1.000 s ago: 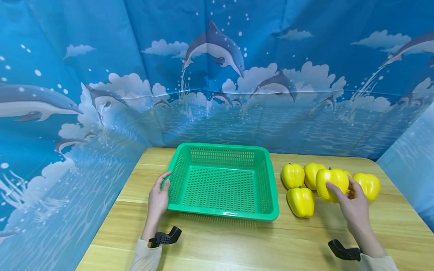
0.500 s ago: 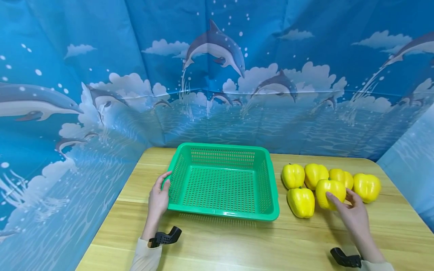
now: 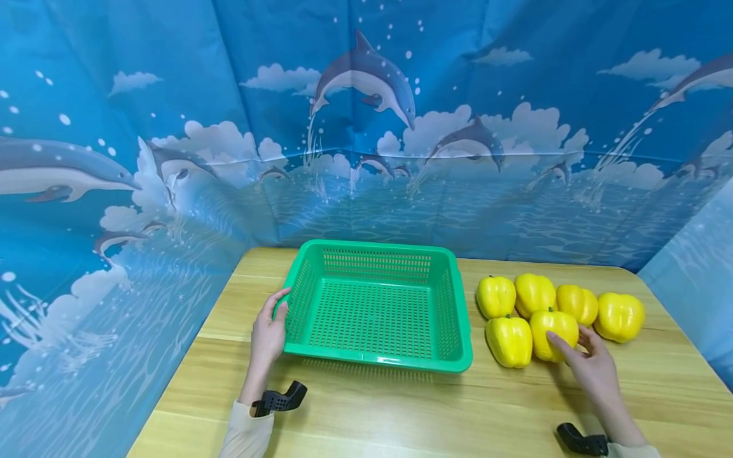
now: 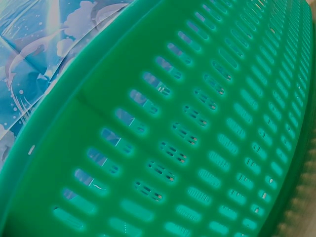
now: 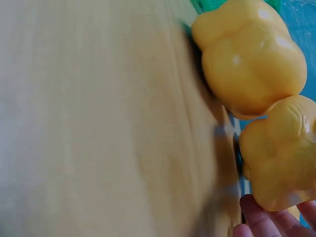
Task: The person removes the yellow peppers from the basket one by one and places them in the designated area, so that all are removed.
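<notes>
A green plastic basket point(image 3: 378, 362) with slotted walls stands on the table. My left hand point(image 3: 267, 331) holds its left rim, with the thumb and fingers at the edge. In the left wrist view, the perforated basket wall point(image 4: 163, 118) fills most of the picture and the hand does not show. To the right, my right hand point(image 3: 595, 369) holds a yellow bell pepper point(image 3: 554, 331) by its side, thumb in front and fingers on the right. This bell pepper point(image 5: 281, 153) stands upright in the front row, beside another yellow bell pepper point(image 3: 509, 342).
Behind the front pair stands a row of several yellow bell peppers point(image 3: 534, 294). The wooden table point(image 3: 401, 413) runs up to a blue dolphin-print curtain point(image 3: 366, 191) at the back. Black camera mounts sit on both wrists.
My right hand has lowered the bell pepper toward me, from in front of the back row down into the front row. The left hand and the basket have stayed put.
</notes>
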Demonstrator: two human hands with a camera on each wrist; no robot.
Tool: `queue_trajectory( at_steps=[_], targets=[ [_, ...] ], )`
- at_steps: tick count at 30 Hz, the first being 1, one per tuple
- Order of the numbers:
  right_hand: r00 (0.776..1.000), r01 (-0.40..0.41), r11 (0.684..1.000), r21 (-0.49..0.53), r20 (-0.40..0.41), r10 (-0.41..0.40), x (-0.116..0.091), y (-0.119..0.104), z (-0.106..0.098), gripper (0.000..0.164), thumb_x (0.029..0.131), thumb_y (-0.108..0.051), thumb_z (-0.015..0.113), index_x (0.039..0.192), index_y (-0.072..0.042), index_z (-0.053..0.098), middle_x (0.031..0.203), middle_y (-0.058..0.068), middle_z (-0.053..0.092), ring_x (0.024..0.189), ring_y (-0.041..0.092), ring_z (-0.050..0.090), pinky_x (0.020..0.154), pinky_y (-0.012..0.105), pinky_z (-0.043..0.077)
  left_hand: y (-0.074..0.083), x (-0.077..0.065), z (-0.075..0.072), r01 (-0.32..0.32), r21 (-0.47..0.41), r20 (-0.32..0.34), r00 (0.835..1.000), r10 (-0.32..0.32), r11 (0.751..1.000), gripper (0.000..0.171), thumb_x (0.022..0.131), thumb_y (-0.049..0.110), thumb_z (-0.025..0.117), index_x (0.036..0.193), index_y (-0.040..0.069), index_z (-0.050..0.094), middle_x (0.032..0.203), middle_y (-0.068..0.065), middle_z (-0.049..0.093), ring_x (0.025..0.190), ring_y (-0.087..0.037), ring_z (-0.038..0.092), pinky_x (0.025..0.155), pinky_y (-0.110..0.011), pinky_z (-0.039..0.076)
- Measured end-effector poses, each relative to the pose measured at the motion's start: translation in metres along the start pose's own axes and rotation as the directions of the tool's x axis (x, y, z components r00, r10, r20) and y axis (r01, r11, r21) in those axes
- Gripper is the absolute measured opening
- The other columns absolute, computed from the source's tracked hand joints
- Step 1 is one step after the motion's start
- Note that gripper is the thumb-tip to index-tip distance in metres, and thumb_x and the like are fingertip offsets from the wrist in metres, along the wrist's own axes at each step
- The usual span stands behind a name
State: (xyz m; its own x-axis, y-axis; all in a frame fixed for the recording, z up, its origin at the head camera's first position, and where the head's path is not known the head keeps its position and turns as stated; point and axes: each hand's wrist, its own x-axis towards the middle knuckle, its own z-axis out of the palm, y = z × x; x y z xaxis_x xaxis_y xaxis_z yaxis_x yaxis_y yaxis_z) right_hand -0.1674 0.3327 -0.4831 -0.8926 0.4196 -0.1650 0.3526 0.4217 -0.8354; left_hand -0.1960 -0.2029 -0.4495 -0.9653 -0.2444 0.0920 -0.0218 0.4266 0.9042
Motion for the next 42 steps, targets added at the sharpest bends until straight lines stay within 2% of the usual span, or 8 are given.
queue_trajectory(
  at_steps=[6, 9, 20, 25, 42],
  targets=[
    [0.998, -0.055, 0.998, 0.007, 0.036, 0.055, 0.0020, 0.0026, 0.0015, 0.100, 0.086, -0.059, 0.058, 0.152, -0.002, 0.009, 0.149, 0.029, 0.020, 0.126, 0.043, 0.027, 0.085, 0.045, 0.038, 0.0002, 0.0006, -0.0002, 0.003, -0.008, 0.001, 1.000, -0.003, 1.000, 0.035, 0.104, 0.026, 0.039, 0.138, 0.026, 0.048, 0.051, 0.001, 0.032, 0.036, -0.012, 0.025, 0.035, -0.026, 0.025],
    [0.996, -0.068, 0.998, 0.001, 0.049, 0.068, 0.0024, 0.0023, 0.0019, 0.102, 0.085, -0.062, 0.057, 0.151, -0.001, 0.007, 0.149, 0.031, 0.018, 0.127, 0.045, 0.026, 0.089, 0.052, 0.036, 0.0002, 0.0008, -0.0007, 0.005, -0.011, 0.004, 1.000, -0.005, 1.000, 0.035, 0.104, 0.026, 0.039, 0.138, 0.027, 0.048, 0.050, 0.001, 0.032, 0.036, -0.012, 0.025, 0.035, -0.026, 0.025],
    [0.993, -0.062, 0.998, -0.010, 0.101, 0.063, 0.0041, 0.0029, 0.0035, 0.099, 0.088, -0.059, 0.054, 0.151, 0.001, 0.006, 0.147, 0.032, 0.022, 0.130, 0.044, 0.026, 0.097, 0.054, 0.033, 0.0010, 0.0004, -0.0009, 0.007, 0.003, 0.003, 1.000, -0.007, 1.000, 0.035, 0.104, 0.027, 0.039, 0.137, 0.028, 0.048, 0.052, 0.000, 0.033, 0.036, -0.013, 0.025, 0.036, -0.026, 0.026],
    [0.987, -0.082, 0.997, -0.014, 0.136, 0.083, 0.0049, 0.0010, 0.0029, 0.101, 0.088, -0.062, 0.051, 0.150, 0.002, 0.003, 0.147, 0.035, 0.014, 0.133, 0.049, 0.020, 0.102, 0.059, 0.026, 0.0007, 0.0001, -0.0008, 0.005, -0.001, 0.003, 1.000, -0.005, 1.000, 0.034, 0.104, 0.027, 0.039, 0.137, 0.028, 0.048, 0.051, 0.000, 0.033, 0.036, -0.013, 0.025, 0.035, -0.026, 0.025],
    [0.983, -0.081, 0.997, -0.018, 0.166, 0.083, 0.0044, 0.0015, 0.0038, 0.103, 0.089, -0.064, 0.046, 0.149, 0.003, -0.003, 0.148, 0.035, 0.006, 0.134, 0.050, 0.014, 0.103, 0.060, 0.023, 0.0006, 0.0004, 0.0000, 0.017, -0.008, 0.007, 1.000, -0.017, 1.000, 0.034, 0.104, 0.027, 0.039, 0.137, 0.029, 0.048, 0.051, 0.000, 0.033, 0.036, -0.012, 0.026, 0.035, -0.026, 0.026]
  ],
)
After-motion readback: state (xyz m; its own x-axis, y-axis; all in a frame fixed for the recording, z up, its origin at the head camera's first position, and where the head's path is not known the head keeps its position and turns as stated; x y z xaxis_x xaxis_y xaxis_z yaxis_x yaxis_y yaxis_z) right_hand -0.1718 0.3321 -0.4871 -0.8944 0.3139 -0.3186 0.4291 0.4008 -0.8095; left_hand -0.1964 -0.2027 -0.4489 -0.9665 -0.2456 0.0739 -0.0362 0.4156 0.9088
